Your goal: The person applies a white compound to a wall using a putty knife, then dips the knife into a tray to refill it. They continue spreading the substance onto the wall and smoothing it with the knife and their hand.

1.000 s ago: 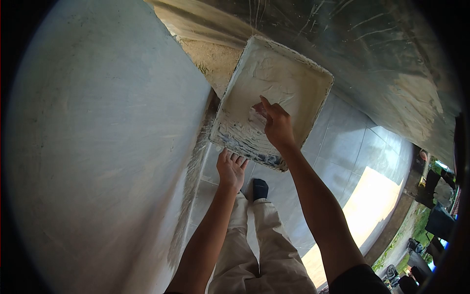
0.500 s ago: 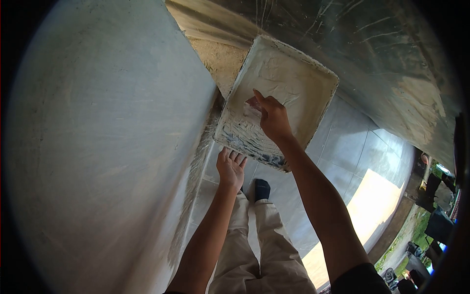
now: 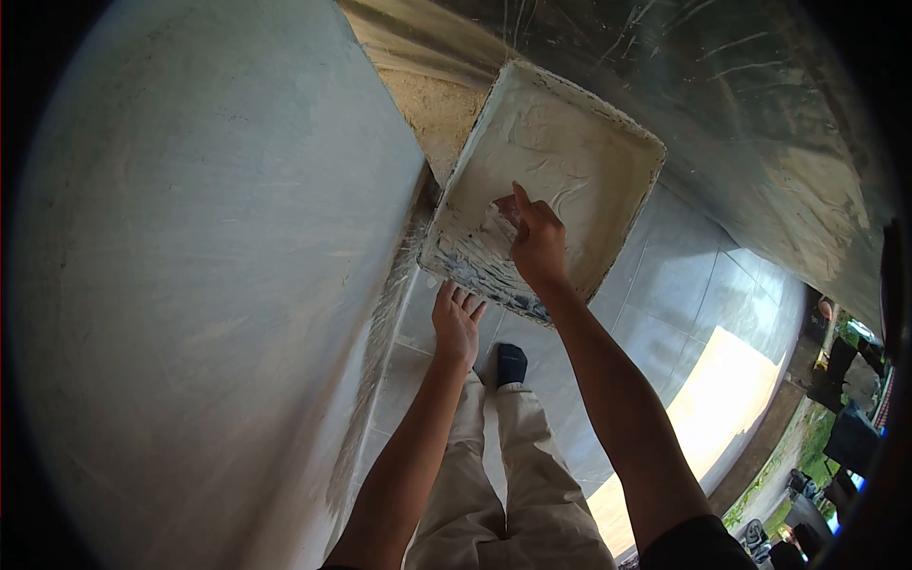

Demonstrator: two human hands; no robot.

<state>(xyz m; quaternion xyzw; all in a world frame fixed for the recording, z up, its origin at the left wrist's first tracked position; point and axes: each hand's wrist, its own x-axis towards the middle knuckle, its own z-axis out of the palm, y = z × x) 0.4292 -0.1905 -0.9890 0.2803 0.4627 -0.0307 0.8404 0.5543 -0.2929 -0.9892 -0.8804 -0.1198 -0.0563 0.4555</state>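
A rectangular tray point(image 3: 617, 249) with a crusted rim holds a spread of off-white putty point(image 3: 541, 142). Over it, my right hand point(image 3: 540, 245) grips a putty knife point(image 3: 506, 207) by its reddish handle, the index finger stretched along it. The blade is smeared and partly lost against the putty. Dark streaks show through the thin layer near the tray's lower edge. My left hand point(image 3: 458, 318) is at that edge with palm up and fingers stretched out; whether the fingertips bear on the tray cannot be made out.
A large grey plastered wall point(image 3: 218, 237) rises on the left. Another dark, streaked surface point(image 3: 741, 104) slants across the upper right. Below lie grey floor tiles point(image 3: 665, 266), with a sunlit patch point(image 3: 722, 389) and several dark items at the far right. My socked foot point(image 3: 511, 363) stands beneath the tray.
My right hand and the putty knife have shifted slightly right and down over the putty. In view, the tray and my left hand sit slightly farther right.
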